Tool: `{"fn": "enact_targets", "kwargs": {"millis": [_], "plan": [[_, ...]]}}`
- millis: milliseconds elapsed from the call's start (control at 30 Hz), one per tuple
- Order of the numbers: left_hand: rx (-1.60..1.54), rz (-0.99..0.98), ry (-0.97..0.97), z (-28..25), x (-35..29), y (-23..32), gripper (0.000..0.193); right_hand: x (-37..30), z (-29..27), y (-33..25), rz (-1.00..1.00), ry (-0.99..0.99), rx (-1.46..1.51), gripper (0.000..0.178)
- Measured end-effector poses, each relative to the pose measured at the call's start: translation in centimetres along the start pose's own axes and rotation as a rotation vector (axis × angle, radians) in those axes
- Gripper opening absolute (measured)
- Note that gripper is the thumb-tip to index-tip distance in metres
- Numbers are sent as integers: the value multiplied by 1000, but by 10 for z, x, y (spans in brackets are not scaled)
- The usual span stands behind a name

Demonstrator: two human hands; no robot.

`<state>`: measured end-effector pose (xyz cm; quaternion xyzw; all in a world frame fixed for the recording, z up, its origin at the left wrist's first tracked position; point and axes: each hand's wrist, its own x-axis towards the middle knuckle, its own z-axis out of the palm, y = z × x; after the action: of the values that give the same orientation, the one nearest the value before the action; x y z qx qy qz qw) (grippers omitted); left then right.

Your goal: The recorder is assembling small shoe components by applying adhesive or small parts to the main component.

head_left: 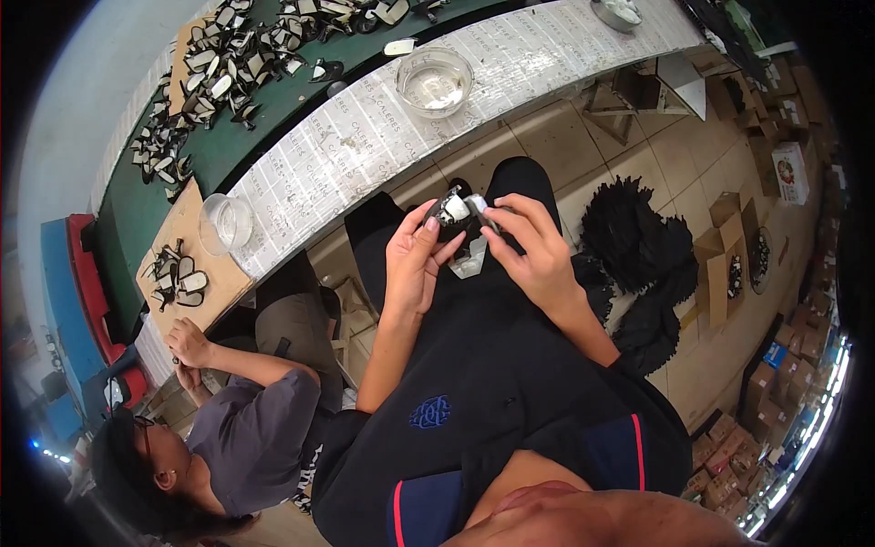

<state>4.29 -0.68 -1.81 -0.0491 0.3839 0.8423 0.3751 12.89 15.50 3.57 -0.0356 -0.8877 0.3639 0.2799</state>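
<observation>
Your left hand (412,264) and right hand (533,246) both pinch the small black-and-white flat piece (458,219) | risk: it slips lapward if either grip loosens.

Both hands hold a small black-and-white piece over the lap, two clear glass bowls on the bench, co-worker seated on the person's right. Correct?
Not quite: the co-worker sits on the person's left, as the head view shows. The rest stands: the left hand and right hand hold the small black-and-white piece over the lap, and two clear glass bowls stand on the bench.
</observation>
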Motion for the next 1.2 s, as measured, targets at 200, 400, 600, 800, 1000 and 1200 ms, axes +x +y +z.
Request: {"fn": "enact_targets", "kwargs": {"millis": [200, 400, 600, 800, 1000, 1200], "plan": [[-2, -6, -1, 0, 1, -2, 33, 2, -6, 6, -8, 87, -80, 29], [-17, -21, 3, -5, 5, -7, 33, -1, 1, -4, 66, -8, 106, 29], [-8, -2, 24, -1, 5, -3, 33, 0, 1, 3, 55, 22, -13, 30], [0, -17, 29, -1, 5, -4, 34, 2, -5, 2, 37, 52, -54, 28], [24, -42, 11, 2, 2, -5, 35, -3, 1, 6, 129, 36, 168, 25], [51, -56, -24, -1, -2, -5, 36, -1, 6, 0, 157, -15, 293, 24]]}}
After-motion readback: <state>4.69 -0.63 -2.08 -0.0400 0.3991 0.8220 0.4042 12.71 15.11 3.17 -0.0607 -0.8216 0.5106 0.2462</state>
